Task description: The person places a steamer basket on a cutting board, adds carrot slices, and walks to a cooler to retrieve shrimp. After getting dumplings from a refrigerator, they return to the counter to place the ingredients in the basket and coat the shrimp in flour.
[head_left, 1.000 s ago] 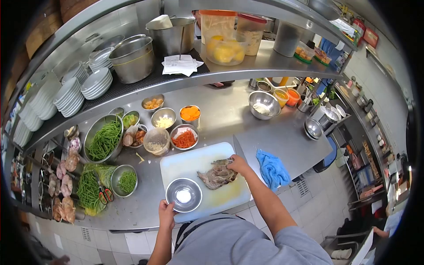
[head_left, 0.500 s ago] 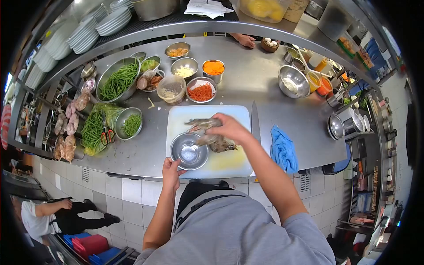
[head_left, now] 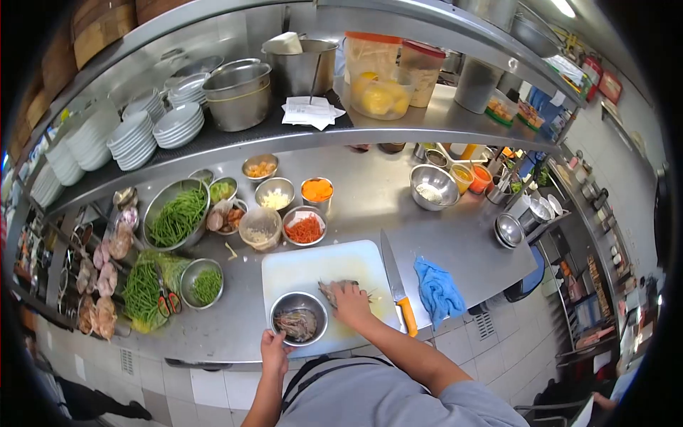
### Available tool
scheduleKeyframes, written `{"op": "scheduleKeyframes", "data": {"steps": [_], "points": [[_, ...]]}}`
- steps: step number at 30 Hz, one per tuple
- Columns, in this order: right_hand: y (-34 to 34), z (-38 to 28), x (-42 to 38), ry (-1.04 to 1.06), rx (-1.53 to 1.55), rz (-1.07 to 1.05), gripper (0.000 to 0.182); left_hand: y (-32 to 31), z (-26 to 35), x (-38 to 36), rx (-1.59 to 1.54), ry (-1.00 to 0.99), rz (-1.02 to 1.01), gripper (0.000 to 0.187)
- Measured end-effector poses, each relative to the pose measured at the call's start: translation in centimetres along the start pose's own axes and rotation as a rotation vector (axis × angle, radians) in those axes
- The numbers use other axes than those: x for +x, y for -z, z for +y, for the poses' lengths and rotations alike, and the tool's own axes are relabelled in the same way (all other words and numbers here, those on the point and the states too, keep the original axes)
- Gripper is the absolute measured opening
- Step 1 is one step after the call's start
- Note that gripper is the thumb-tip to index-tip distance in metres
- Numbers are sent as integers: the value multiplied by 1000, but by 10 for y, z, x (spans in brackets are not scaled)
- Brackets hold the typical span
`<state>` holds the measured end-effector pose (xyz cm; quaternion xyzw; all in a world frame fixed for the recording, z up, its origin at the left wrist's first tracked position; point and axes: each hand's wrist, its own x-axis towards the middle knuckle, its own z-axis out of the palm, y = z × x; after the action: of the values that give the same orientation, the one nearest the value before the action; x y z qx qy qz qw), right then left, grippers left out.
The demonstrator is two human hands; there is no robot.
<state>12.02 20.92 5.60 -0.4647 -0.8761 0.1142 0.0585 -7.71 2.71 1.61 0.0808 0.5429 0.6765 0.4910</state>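
Note:
My left hand (head_left: 274, 351) grips the rim of a small steel bowl (head_left: 277, 310), thumb over the edge. Grey raw prawns (head_left: 297, 324) lie inside it. The bowl sits at the near left of a white cutting board (head_left: 284, 264). To its right, my right hand (head_left: 351, 307) has its fingers closed over more prawns (head_left: 328, 290) on the board; the hand hides part of them. A knife with an orange handle (head_left: 408, 316) lies along the board's right edge. Beyond it rests a crumpled blue cloth (head_left: 439, 288).
Behind the board stand bowls of shredded carrot (head_left: 304, 229), chopped garlic-like pieces (head_left: 274, 196) and orange slices (head_left: 317, 190). Green beans (head_left: 176, 217), scissors (head_left: 169, 304) and a bowl of chopped greens (head_left: 207, 286) are left. A steel shelf (head_left: 398, 136) with plates and pots spans overhead.
Prawns that my right hand held above the bowl are now inside it. That hand has come down onto the prawns left on the board. My view has tilted up, showing more shelf.

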Motion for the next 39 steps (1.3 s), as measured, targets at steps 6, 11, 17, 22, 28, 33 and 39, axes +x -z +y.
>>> {"op": "scheduleKeyframes", "data": {"steps": [6,11,17,22,28,33,39], "points": [[-12,-2,-5,13,-22,-56,71,-5,15,14,13,-21,-27,12],[-24,27,28,-109,260,-56,60,-21,30,42,-28,-94,7,10],[83,20,30,-188,824,69,67,-48,32,66,32,-84,-98,13],[134,7,4,77,489,28,66,-100,11,56,26,100,-281,14],[132,82,-98,5,530,170,53,-143,-30,30,95,183,-348,13],[85,193,-243,-483,856,198,45,-190,-59,-20,185,175,-423,12],[41,268,-410,-723,1050,227,43,-297,-143,-94,166,146,-549,15]]}}
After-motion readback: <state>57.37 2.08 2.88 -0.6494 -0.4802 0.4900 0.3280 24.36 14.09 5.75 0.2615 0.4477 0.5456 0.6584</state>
